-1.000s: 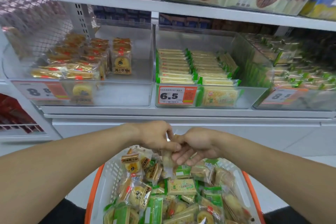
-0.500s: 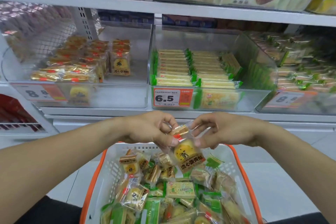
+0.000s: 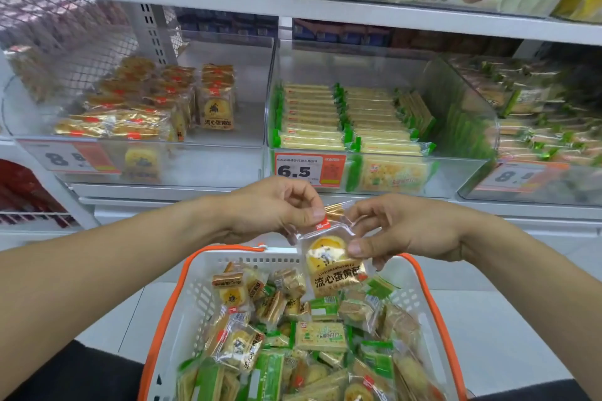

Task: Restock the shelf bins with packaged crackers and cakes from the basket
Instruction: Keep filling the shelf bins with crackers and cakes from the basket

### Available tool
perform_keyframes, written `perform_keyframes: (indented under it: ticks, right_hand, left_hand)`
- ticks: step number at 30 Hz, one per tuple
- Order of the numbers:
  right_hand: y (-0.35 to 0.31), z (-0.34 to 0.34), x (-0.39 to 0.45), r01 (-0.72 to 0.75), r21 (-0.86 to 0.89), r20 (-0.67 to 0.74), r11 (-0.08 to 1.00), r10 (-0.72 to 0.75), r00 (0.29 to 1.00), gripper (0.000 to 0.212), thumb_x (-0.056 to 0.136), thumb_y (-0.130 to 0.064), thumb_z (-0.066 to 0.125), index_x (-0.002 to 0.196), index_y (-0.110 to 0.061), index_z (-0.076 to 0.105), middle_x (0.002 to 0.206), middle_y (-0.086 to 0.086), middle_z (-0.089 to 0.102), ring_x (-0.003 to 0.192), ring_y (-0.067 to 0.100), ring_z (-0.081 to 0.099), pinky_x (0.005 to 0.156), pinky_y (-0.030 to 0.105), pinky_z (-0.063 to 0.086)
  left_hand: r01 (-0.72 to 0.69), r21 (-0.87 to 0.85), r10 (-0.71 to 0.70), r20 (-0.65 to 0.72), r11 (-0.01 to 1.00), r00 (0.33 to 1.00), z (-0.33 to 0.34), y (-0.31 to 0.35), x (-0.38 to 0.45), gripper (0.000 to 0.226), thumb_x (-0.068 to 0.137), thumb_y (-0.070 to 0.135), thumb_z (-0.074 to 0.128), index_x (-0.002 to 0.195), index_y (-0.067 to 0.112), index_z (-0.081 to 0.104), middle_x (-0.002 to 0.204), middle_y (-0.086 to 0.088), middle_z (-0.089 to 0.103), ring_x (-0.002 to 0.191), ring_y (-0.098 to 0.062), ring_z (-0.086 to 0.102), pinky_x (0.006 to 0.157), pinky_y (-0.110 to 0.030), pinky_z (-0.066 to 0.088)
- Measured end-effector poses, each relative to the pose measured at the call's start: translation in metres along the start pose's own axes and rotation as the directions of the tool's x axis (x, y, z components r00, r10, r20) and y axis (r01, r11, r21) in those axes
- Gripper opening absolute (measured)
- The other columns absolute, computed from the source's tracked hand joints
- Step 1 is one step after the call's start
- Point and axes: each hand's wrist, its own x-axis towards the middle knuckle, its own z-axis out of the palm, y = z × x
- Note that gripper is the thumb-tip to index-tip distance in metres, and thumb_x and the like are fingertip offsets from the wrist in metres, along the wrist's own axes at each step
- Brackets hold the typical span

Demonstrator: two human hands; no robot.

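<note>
Hands meet at frame centre above the basket (image 3: pixel 195 299) of mixed packets, left hand (image 3: pixel 277 205) pinching the top edge and right hand (image 3: pixel 400 231) gripping the side of one egg-yolk cake packet (image 3: pixel 332 257), fingers clamped on its wrapper, below the left cake bin (image 3: pixel 228 169) and cracker bin (image 3: pixel 456 172).

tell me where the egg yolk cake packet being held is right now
In the head view it hangs at centre, pinched between the left hand and right hand: the cake packet is above the basket's far rim, below the 6.5 price tag.
</note>
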Motion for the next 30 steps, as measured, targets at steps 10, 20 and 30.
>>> perform_keyframes:
  ticks: [10, 20, 30]
  right_hand:
    - [-0.028, 0.043, -0.004, 0.348, -0.394, -0.385, 0.851, -0.497, 0.778, 0.027, 0.087, -0.019, 0.077, 0.103, -0.033, 0.061, 0.093, -0.021, 0.069, 0.092, 0.003, 0.068, 0.080, 0.024, 0.055]
    - [-0.122, 0.066, 0.051, 0.252, -0.532, -0.596, 0.808, -0.569, 0.567, 0.018, 0.088, -0.029, 0.075, 0.094, -0.033, 0.059, 0.088, -0.016, 0.069, 0.082, 0.000, 0.065, 0.075, 0.023, 0.054]
    - [-0.184, 0.060, 0.221, -0.258, -0.420, -0.678, 0.870, -0.113, 0.726, 0.025, 0.092, -0.010, 0.063, 0.114, 0.001, 0.061, 0.120, 0.017, 0.066, 0.109, 0.032, 0.064, 0.081, 0.034, 0.052]
  left_hand:
    - [-0.319, 0.376, 0.459, -0.379, 0.870, 0.804, -0.011, 0.037, -0.033, 0.012, 0.092, 0.010, 0.069, 0.080, 0.013, 0.065, 0.074, 0.006, 0.065, 0.065, -0.003, 0.057, 0.063, -0.014, 0.045]
    - [-0.124, 0.641, 0.646, -0.708, 0.757, 0.283, -0.103, 0.015, -0.050, 0.010, 0.093, 0.010, 0.057, 0.091, 0.016, 0.065, 0.085, 0.010, 0.060, 0.087, -0.017, 0.056, 0.075, -0.030, 0.043]
    - [0.522, 0.640, 0.436, -0.767, 0.564, 0.470, -0.145, -0.026, -0.041, 0.032, 0.091, 0.031, 0.047, 0.117, 0.016, 0.057, 0.122, -0.007, 0.057, 0.120, -0.027, 0.044, 0.107, -0.040, 0.033]
